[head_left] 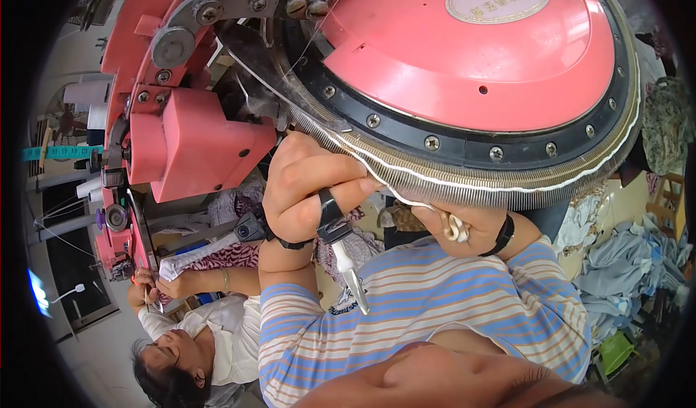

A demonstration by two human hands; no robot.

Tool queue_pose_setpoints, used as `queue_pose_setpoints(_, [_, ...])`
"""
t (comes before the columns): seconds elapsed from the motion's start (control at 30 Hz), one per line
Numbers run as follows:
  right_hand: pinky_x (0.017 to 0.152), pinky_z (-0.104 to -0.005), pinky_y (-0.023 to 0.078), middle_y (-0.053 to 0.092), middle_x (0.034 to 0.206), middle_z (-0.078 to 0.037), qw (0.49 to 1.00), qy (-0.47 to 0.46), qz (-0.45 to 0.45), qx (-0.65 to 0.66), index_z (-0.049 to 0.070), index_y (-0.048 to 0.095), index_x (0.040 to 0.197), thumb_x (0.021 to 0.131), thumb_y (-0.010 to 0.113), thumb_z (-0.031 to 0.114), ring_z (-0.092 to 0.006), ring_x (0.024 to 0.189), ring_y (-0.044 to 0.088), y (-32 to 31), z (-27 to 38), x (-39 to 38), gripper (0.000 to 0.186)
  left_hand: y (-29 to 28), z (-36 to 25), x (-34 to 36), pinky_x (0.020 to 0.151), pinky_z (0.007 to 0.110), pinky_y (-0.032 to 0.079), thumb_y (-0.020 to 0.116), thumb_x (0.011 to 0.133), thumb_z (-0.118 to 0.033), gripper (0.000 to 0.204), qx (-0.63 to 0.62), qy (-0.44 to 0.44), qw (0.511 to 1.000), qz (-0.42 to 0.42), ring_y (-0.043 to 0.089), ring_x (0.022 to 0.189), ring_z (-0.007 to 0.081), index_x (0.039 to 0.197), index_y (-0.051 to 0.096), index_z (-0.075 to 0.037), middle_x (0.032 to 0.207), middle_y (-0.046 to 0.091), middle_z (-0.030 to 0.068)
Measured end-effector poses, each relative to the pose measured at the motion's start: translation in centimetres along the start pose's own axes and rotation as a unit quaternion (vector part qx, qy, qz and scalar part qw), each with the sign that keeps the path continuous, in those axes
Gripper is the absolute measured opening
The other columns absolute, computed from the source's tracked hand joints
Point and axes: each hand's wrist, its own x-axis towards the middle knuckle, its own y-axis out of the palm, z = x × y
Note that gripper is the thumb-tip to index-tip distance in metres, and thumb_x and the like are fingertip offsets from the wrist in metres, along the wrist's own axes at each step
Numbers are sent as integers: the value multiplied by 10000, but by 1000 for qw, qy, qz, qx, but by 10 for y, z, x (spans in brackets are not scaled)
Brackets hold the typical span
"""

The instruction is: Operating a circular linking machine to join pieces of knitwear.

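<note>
A dial linking machine with a pink dome (464,60) stands in front of me, its rim set with a ring of fine metal points (500,183). A thin white knitted strip (428,174) runs along those points. My left hand (308,190) pinches the strip between thumb and forefinger at the dial's near left edge. Strapped to that hand's fingers by a black band, a small tool with a white handle and metal blade (351,277) hangs down. Under the rim, my right hand (467,228) is closed on the strip's loose end, which is looped in cream coils (454,227). Its fingertips are partly hidden.
The pink machine head (203,143) with metal arms stands close left of my hands. A co-worker (196,335) works at another pink machine (119,241) at left. Blue-grey garments (627,277) lie piled at right, near a green container (616,351).
</note>
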Motion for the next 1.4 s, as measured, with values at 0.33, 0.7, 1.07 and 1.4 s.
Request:
queue_pose_setpoints(0.33, [804, -283, 459, 597, 1036, -156, 998, -30, -27, 40, -38, 570, 1070, 764, 609, 11, -217, 935, 593, 3, -7, -2, 312, 5, -9, -6, 555, 274, 391, 629, 647, -30, 265, 209, 65, 975, 28, 493, 665, 133, 909, 594, -53, 890, 524, 45])
queue_pose_setpoints(0.7, [754, -279, 483, 618, 977, -139, 835, 346, 0, 428, -29, 579, 1061, 748, 627, 15, -211, 869, 612, 8, -11, -16, 319, 5, -5, 0, 495, 278, 380, 662, 609, -30, 282, 114, 48, 992, -2, 512, 628, 156, 879, 586, -51, 864, 534, 55])
queue_pose_setpoints(1.07, [770, -284, 479, 598, 1032, -147, 998, -29, -41, 36, -30, 569, 1063, 749, 617, 6, -217, 911, 604, -1, -6, -9, 320, 20, -20, -1, 559, 266, 390, 625, 659, -20, 256, 312, 86, 946, 11, 483, 673, 130, 911, 610, -62, 899, 498, 38])
queue_pose_setpoints(1.4, [797, -287, 468, 582, 1060, -152, 996, -85, -23, 21, -18, 542, 1104, 750, 608, 38, -221, 942, 589, -7, -17, -8, 365, 25, -24, 4, 511, 246, 364, 626, 625, 2, 199, 249, 63, 966, -4, 465, 648, 130, 818, 625, -47, 863, 517, 30])
